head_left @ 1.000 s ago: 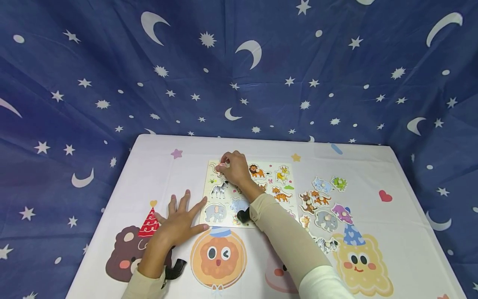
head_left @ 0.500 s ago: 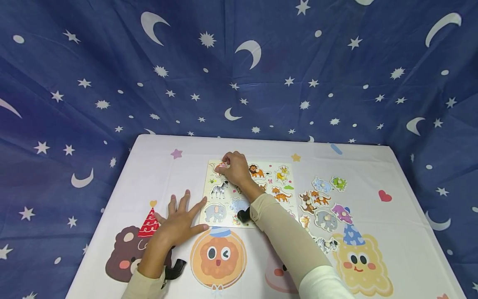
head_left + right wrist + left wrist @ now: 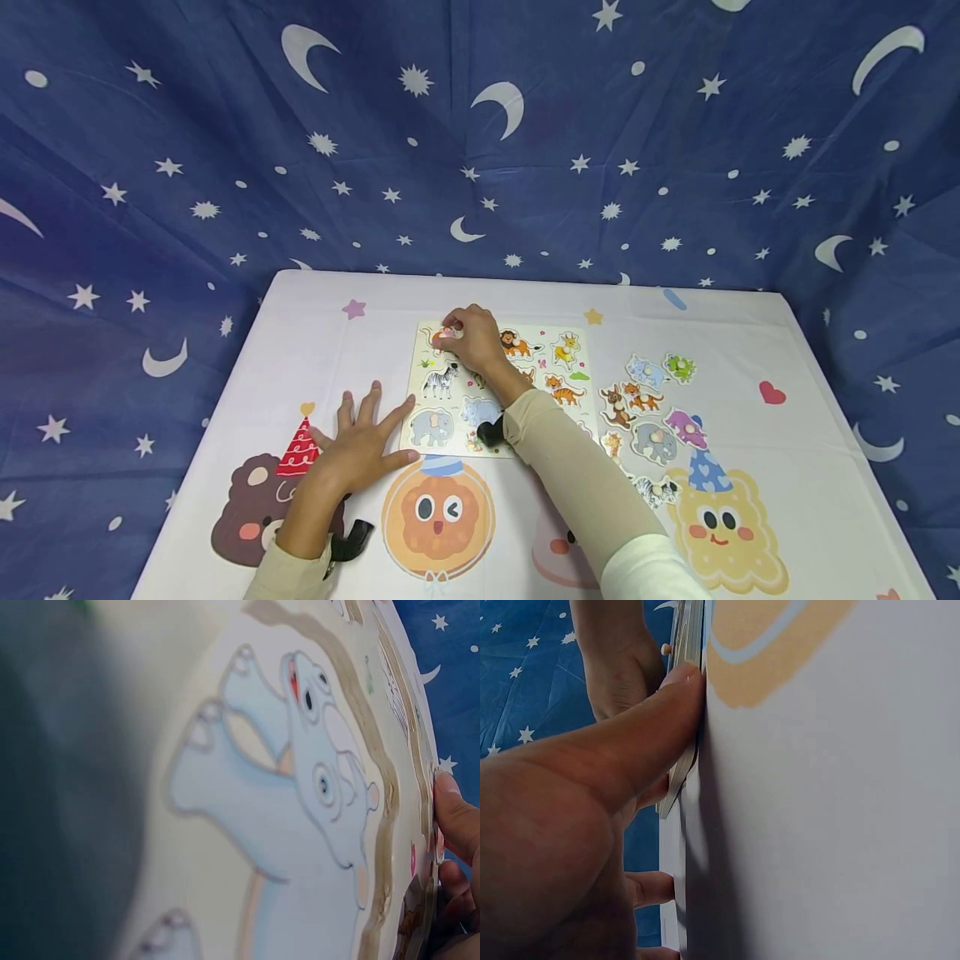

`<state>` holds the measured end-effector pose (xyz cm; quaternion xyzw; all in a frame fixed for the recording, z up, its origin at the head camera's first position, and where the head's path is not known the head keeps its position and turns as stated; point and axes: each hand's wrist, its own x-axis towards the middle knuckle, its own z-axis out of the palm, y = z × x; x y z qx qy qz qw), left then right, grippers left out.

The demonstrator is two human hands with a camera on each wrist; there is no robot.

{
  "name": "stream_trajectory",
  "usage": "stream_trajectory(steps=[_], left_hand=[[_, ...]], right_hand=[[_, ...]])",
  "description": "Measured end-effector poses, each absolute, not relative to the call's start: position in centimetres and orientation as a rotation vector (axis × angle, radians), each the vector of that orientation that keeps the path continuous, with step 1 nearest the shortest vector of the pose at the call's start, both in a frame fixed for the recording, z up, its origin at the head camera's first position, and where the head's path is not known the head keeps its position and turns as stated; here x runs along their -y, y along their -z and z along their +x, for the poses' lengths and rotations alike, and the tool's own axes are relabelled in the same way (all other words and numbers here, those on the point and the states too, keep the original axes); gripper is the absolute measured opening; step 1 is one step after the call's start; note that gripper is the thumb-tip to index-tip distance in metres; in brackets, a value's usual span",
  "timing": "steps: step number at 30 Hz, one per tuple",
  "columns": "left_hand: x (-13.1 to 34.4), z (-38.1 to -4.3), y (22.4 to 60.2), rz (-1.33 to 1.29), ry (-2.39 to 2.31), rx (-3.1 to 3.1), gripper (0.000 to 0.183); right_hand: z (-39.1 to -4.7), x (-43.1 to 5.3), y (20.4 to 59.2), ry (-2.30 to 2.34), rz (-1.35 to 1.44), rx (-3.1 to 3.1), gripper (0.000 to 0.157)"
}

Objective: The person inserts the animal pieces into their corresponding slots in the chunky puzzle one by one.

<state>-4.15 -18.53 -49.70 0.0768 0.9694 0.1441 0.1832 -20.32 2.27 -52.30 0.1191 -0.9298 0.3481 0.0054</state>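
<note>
A flat animal puzzle board [image 3: 467, 379] lies on the table, with a lion piece [image 3: 513, 342] and a yellow horned-animal piece [image 3: 567, 348] seated along its top row. My right hand [image 3: 474, 342] pinches a small orange-and-pink animal puzzle piece [image 3: 444, 335] at the board's top-left recess, partly hidden by the fingers. In the right wrist view, the thumb [image 3: 457, 817] is close over the board beyond the blue rhino recess [image 3: 300, 825]. My left hand [image 3: 360, 446] rests with spread fingers at the board's left edge; its thumb [image 3: 649, 724] touches the edge in the left wrist view.
Several loose puzzle pieces lie right of the board, among them a frog [image 3: 680, 367], a kangaroo [image 3: 618, 407], a purple hippo [image 3: 686, 427], an elephant [image 3: 655, 442] and a zebra [image 3: 656, 492]. A blue starry curtain [image 3: 480, 167] hangs behind the table.
The right fingers have shifted very slightly on the small animal piece, and its orange body shows more over the recess. The left hand stays still at the board's edge.
</note>
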Motion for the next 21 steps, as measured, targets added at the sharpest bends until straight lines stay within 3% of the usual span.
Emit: stream_trajectory(steps=[21], left_hand=[[18.42,-4.31,49.55,0.213,-0.416,-2.729,0.084]], right_hand=[[-20.26,-2.46,52.07,-1.13,0.39,2.91,0.031]])
